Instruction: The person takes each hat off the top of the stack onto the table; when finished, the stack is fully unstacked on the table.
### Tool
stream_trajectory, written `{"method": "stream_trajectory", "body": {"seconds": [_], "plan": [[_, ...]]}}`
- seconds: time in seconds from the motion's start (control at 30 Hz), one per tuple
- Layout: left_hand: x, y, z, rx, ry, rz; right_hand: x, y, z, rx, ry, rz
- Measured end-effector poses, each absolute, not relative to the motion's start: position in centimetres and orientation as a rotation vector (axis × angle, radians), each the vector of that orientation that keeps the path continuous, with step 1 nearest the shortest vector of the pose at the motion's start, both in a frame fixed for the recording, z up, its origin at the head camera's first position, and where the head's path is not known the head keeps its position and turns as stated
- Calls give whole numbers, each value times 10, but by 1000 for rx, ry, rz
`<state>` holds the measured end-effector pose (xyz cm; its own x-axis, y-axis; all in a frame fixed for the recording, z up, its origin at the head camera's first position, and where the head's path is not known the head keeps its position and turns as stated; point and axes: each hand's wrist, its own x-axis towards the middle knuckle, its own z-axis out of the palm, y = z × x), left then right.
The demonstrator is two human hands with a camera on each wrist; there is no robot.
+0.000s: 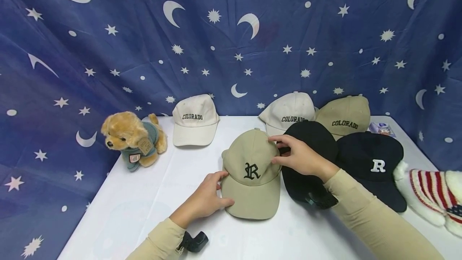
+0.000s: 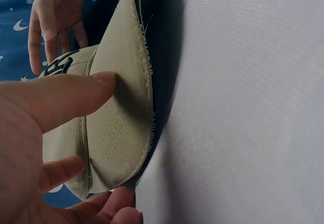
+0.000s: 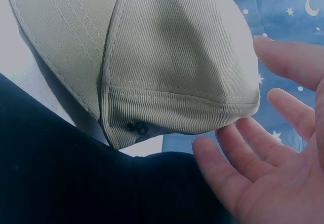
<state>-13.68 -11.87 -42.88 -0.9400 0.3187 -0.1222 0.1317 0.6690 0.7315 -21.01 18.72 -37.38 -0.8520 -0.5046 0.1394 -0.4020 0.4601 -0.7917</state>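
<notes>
A khaki baseball cap [image 1: 251,163] with a dark gothic R faces forward mid-table. My left hand [image 1: 207,196] grips its brim at the side; in the left wrist view the thumb [image 2: 76,97] lies on top of the brim [image 2: 119,127] and fingertips tuck in by its lower edge. My right hand [image 1: 304,157] is at the other side of the crown. Seen from the right wrist, its relaxed, spread fingers [image 3: 253,153] are at the rear lower edge of the cap [image 3: 167,67], the thumb beside the crown. Fingertip contact there is hard to tell.
A black cap [image 1: 306,135] sits under my right forearm, beside a navy cap [image 1: 371,159] with a white R. Behind are white [image 1: 294,109] and khaki COLORADO caps [image 1: 344,113]. Another white cap [image 1: 195,119] and a plush dog [image 1: 133,137] stand left; a striped-sweater plush [image 1: 429,191] lies right.
</notes>
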Motion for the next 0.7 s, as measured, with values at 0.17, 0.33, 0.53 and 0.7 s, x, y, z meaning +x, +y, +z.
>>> {"method": "stream_trajectory", "body": {"seconds": [0.17,0.33,0.53,0.7], "plan": [[-136,-119,-429,359,2636,1163,-209,188,-373,-809,2593,-1351],[-135,-119,-429,362,2623,1184,-208,195,-368,-788,2601,-1365],[-135,-118,-429,368,2624,1186,-206,208,-359,-751,2613,-1410],[-135,-118,-429,376,2640,1181,-207,219,-355,-742,2655,-1427]]}}
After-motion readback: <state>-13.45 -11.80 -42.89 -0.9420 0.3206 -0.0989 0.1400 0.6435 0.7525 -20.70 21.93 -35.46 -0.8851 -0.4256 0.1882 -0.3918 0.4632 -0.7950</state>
